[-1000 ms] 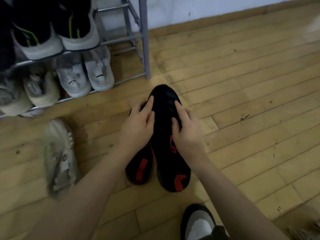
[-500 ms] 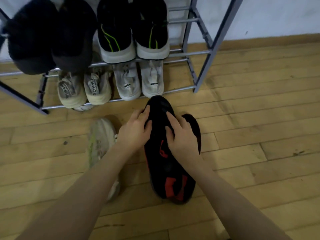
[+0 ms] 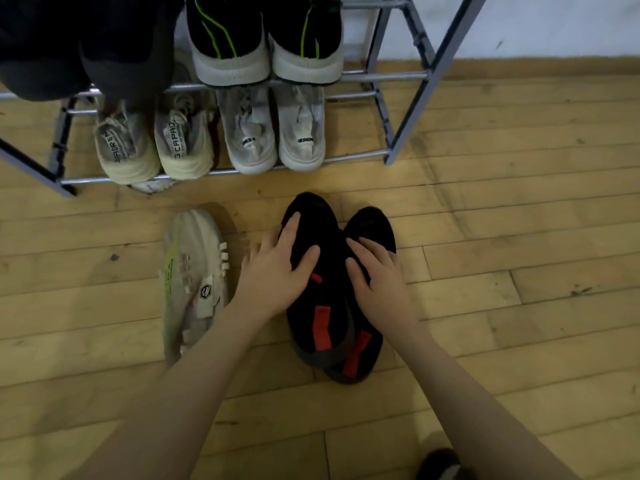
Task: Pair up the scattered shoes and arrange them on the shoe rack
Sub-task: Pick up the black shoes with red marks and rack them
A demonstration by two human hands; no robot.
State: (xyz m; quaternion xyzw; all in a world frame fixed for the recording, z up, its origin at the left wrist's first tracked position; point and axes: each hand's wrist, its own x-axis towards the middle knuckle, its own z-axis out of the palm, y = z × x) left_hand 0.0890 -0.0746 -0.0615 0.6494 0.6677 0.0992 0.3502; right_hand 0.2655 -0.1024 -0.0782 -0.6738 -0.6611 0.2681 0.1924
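Note:
Two black shoes with red heel tabs lie side by side on the wooden floor, toes toward the rack. My left hand [image 3: 280, 271] grips the left black shoe [image 3: 313, 216] across its top. My right hand [image 3: 379, 275] grips the right black shoe [image 3: 372, 223]; the left shoe's heel overlaps the right one's. A lone cream shoe [image 3: 192, 271] lies to the left of my left hand. The grey metal shoe rack [image 3: 408, 109] stands just beyond, with two pale pairs on its bottom shelf and black-and-green shoes [image 3: 263, 39] above.
Dark shoes [image 3: 86, 53] fill the upper shelf's left side. A white wall [image 3: 536, 22] runs behind the rack. Another dark shoe [image 3: 440, 464] shows at the bottom edge. A white shoe tip [image 3: 152, 185] pokes out under the rack's front bar. Bare floor spreads to the right.
The black shoes went from stacked to side by side and sit closer to the rack. My view has swung left, bringing more of the rack in.

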